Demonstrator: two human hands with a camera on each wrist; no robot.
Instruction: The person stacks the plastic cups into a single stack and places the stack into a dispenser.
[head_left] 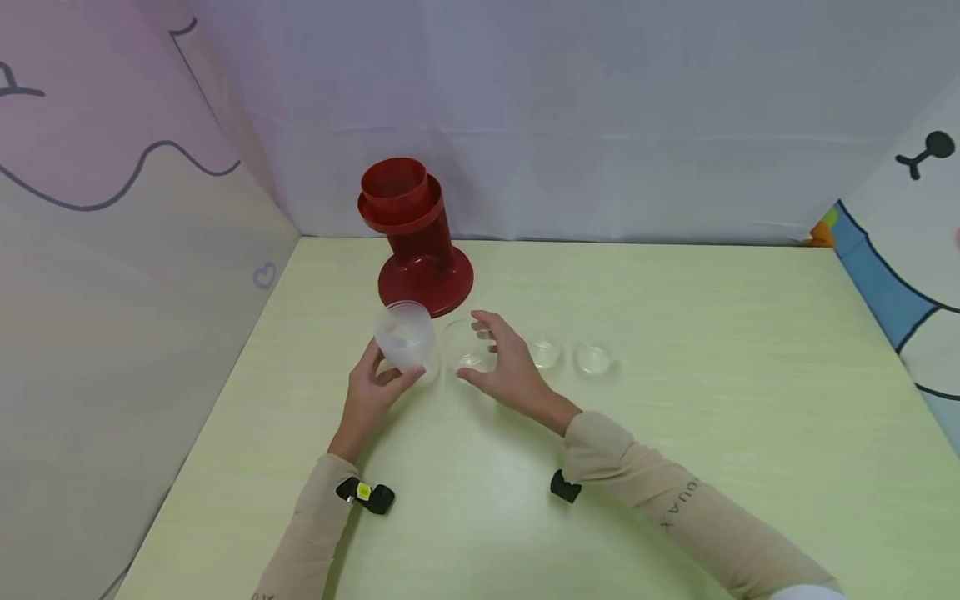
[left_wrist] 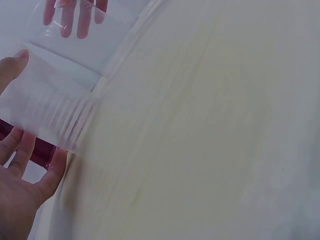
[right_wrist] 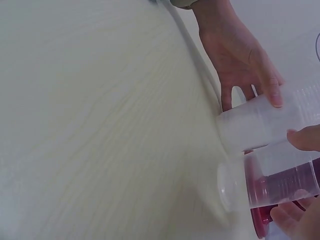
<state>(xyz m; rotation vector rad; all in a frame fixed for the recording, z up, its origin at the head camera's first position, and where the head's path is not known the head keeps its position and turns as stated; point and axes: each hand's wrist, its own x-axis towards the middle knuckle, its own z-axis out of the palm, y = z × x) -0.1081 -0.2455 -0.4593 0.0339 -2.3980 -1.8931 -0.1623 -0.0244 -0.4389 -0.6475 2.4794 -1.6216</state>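
A stack of nested clear plastic cups (head_left: 406, 337) is in my left hand (head_left: 369, 396), thumb on one side and fingers on the other. The stack (left_wrist: 52, 102) shows its ribbed rims in the left wrist view. Beside it, a single clear cup (head_left: 471, 361) stands on the table. My right hand (head_left: 513, 371) is around that cup's right side, thumb and fingers spread apart; the right wrist view shows the thumb (right_wrist: 305, 138) and fingers on opposite sides of the cup (right_wrist: 235, 185). Whether they touch it is hard to tell.
Two more clear cups, one nearer (head_left: 544, 353) and one farther right (head_left: 595, 358), stand in a row to the right. Behind the stack rises a red cylindrical stand (head_left: 423, 242) with a round base. A pale wall sheet (head_left: 562, 125) borders the yellowish table (head_left: 712, 400).
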